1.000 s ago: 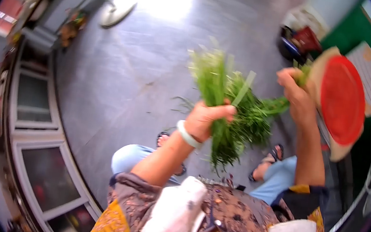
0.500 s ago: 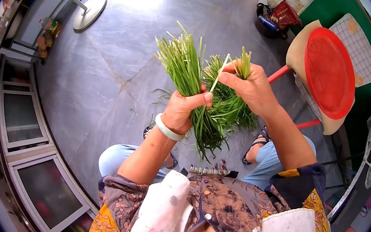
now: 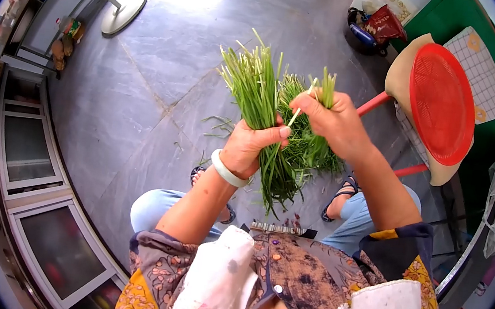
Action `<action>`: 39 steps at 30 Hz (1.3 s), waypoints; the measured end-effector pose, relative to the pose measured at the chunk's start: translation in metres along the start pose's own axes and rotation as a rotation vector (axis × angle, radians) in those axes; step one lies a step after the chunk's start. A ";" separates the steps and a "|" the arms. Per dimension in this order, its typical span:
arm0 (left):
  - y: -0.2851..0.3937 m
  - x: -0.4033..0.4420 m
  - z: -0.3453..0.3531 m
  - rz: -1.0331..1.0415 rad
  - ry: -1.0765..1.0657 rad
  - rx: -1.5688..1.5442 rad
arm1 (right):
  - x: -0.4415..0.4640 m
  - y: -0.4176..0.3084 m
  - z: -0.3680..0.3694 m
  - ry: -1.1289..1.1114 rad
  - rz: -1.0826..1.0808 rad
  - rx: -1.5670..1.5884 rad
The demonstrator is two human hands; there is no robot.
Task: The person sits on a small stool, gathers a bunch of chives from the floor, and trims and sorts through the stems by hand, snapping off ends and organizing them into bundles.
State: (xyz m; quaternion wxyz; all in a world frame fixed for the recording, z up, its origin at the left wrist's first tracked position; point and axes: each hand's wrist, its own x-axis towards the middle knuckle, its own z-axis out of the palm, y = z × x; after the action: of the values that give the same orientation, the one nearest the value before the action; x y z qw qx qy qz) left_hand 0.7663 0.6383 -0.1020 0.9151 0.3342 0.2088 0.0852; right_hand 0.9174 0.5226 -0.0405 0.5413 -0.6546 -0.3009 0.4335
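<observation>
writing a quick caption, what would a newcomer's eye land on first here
Probably the bunch of long green stalks in the left hand, mid-picture, with more greens on the floor beyond. Next, the bright red mesh basket at upper right, then the pale bracelet just below that hand.

Loose green leafy pile (image 3: 323, 156) on smooth grey floor (image 3: 165, 70) before you; round red plastic basket (image 3: 442, 104) to your right; white-framed glass cabinets (image 3: 60, 249) to your left.

Right grip (image 3: 339, 125): 1 s ago out by red strainer (image 3: 441, 110), now drawn in beside green bunch (image 3: 248, 87) | pale stalk (image 3: 296, 116): then free-topped, now meeting right thumb (image 3: 308, 104)
</observation>
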 end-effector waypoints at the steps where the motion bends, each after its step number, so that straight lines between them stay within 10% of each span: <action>1: 0.000 0.000 -0.001 -0.016 -0.020 -0.007 | 0.000 -0.001 0.001 0.005 -0.033 0.048; 6: 0.002 -0.004 0.002 -0.018 -0.116 -0.042 | 0.011 0.000 -0.010 0.018 -0.268 0.194; 22: 0.002 -0.009 -0.003 -0.127 -0.314 0.070 | 0.012 -0.002 -0.006 0.206 -0.060 0.407; 32: 0.002 -0.007 -0.031 -0.201 -0.187 0.152 | 0.002 -0.047 -0.099 0.635 -0.511 0.635; 39: 0.031 0.008 -0.082 0.264 -0.068 -0.305 | -0.010 -0.044 -0.133 0.751 -0.393 0.539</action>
State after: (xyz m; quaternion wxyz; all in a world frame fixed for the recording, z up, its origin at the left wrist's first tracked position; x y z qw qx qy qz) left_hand 0.7373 0.7115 -0.1407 0.9425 0.2189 0.1167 0.2238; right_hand 1.0348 0.4643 0.0098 0.8335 -0.5332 -0.0804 0.1203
